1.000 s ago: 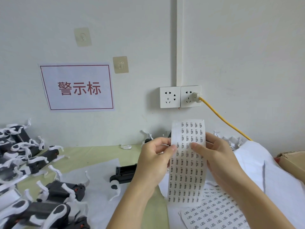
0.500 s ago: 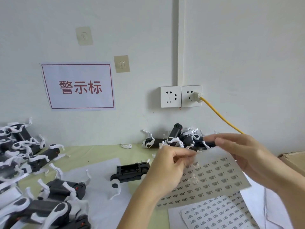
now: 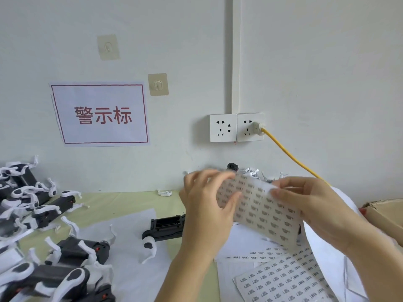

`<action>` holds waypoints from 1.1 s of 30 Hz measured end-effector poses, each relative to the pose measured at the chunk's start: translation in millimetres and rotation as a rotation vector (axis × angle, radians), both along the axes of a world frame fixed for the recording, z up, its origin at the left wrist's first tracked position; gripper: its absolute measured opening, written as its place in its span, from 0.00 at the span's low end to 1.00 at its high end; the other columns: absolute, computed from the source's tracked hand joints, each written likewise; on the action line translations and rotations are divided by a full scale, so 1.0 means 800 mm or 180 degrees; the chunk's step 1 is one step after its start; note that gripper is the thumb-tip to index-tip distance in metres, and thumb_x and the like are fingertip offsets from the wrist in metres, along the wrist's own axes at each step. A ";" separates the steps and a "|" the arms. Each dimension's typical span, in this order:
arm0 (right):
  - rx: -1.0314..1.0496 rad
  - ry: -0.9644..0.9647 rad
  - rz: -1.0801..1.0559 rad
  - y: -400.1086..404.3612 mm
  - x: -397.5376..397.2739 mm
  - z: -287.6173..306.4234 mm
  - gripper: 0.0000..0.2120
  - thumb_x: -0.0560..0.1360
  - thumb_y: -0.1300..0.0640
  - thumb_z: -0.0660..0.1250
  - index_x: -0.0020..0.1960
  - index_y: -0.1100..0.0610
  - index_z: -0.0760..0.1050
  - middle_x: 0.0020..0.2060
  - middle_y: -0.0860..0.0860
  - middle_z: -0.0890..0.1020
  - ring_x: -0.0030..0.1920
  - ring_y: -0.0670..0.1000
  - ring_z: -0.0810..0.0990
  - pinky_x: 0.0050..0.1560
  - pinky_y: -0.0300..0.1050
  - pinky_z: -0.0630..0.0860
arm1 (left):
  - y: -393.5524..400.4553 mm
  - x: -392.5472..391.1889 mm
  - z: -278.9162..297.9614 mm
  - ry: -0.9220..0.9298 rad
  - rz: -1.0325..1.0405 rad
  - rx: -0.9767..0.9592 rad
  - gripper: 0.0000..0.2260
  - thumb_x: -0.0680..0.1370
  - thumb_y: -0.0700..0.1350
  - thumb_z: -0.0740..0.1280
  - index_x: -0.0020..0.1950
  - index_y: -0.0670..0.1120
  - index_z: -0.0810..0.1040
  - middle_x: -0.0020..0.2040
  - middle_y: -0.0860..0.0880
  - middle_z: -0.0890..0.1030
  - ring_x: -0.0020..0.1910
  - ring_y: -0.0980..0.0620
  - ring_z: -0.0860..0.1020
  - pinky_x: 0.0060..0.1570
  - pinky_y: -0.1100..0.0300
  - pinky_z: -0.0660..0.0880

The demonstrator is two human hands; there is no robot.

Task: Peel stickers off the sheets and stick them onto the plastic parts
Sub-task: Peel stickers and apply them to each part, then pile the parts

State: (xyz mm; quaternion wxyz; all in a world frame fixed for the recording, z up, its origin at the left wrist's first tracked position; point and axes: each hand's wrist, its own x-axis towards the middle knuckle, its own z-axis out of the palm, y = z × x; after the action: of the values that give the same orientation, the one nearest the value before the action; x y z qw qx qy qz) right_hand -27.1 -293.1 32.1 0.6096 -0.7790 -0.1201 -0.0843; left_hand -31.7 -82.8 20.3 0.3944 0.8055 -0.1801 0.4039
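A sticker sheet (image 3: 265, 209) printed with rows of small labels is held tilted in the air between both hands. My left hand (image 3: 207, 205) pinches its left edge; my right hand (image 3: 309, 205) grips its upper right corner. More sticker sheets (image 3: 283, 280) lie flat on the table below. One black plastic part (image 3: 164, 225) with a white clip lies on white paper just left of my left hand. Several black-and-white plastic parts (image 3: 43, 214) are piled at the left. More parts (image 3: 250, 171) lie behind the held sheet, mostly hidden.
A wall socket (image 3: 236, 127) with a yellow cable (image 3: 290, 155) runs down to the right behind my right hand. A cardboard box (image 3: 386, 212) sits at the right edge. White paper (image 3: 130, 247) covers part of the green table (image 3: 122, 201).
The sheet went from upright to lying low and flat, then has been lifted again and tilted. Both hands have shifted right and now hold it at its left edge and upper right corner.
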 end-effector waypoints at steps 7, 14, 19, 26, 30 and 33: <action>0.0690 -0.0357 -0.0262 0.054 -0.006 0.000 0.06 0.78 0.54 0.69 0.44 0.52 0.82 0.39 0.55 0.87 0.36 0.52 0.82 0.38 0.48 0.76 | -0.005 0.002 -0.002 -0.0040 -0.0414 -0.0200 0.07 0.77 0.45 0.73 0.54 0.49 0.84 0.50 0.56 0.79 0.54 0.59 0.75 0.54 0.68 0.70; 0.0787 -0.0191 0.0040 0.064 -0.008 -0.004 0.05 0.77 0.56 0.70 0.46 0.57 0.83 0.43 0.59 0.86 0.44 0.60 0.82 0.52 0.64 0.75 | -0.003 0.005 -0.005 -0.0015 -0.0544 -0.0153 0.09 0.78 0.42 0.71 0.58 0.48 0.83 0.52 0.58 0.82 0.52 0.60 0.79 0.53 0.61 0.75; 0.0456 -0.0142 -0.0061 0.061 -0.005 -0.006 0.07 0.77 0.54 0.70 0.41 0.54 0.83 0.39 0.56 0.86 0.38 0.51 0.81 0.39 0.46 0.74 | -0.002 0.003 -0.005 -0.0108 -0.0460 0.0109 0.13 0.76 0.42 0.66 0.58 0.47 0.84 0.54 0.56 0.81 0.53 0.56 0.80 0.55 0.56 0.77; 0.0528 -0.0225 -0.0277 0.071 -0.007 -0.006 0.10 0.76 0.58 0.70 0.38 0.51 0.84 0.36 0.54 0.86 0.36 0.50 0.82 0.41 0.48 0.77 | -0.002 0.001 -0.004 -0.0085 -0.0407 0.0172 0.10 0.77 0.38 0.70 0.56 0.49 0.80 0.53 0.56 0.78 0.54 0.55 0.77 0.55 0.59 0.74; 0.0551 -0.0293 -0.0392 0.082 -0.010 -0.008 0.08 0.75 0.57 0.70 0.38 0.51 0.83 0.35 0.55 0.85 0.33 0.47 0.80 0.36 0.41 0.74 | -0.004 0.001 -0.003 -0.0090 -0.0303 0.0136 0.07 0.76 0.36 0.71 0.50 0.48 0.81 0.50 0.54 0.77 0.52 0.54 0.76 0.52 0.65 0.72; 0.0501 -0.0353 -0.0497 0.088 -0.009 -0.010 0.09 0.75 0.57 0.70 0.37 0.50 0.82 0.34 0.53 0.85 0.33 0.46 0.81 0.37 0.39 0.75 | -0.005 0.003 -0.005 -0.0148 -0.0200 0.0159 0.04 0.76 0.37 0.71 0.48 0.46 0.83 0.46 0.54 0.79 0.49 0.54 0.76 0.50 0.62 0.73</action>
State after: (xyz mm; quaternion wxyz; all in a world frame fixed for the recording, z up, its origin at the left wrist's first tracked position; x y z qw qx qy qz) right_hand -34.1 -222.4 24.0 0.6529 -0.7298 -0.0857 -0.1837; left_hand -29.3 -86.6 16.6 0.3823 0.7995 -0.2245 0.4053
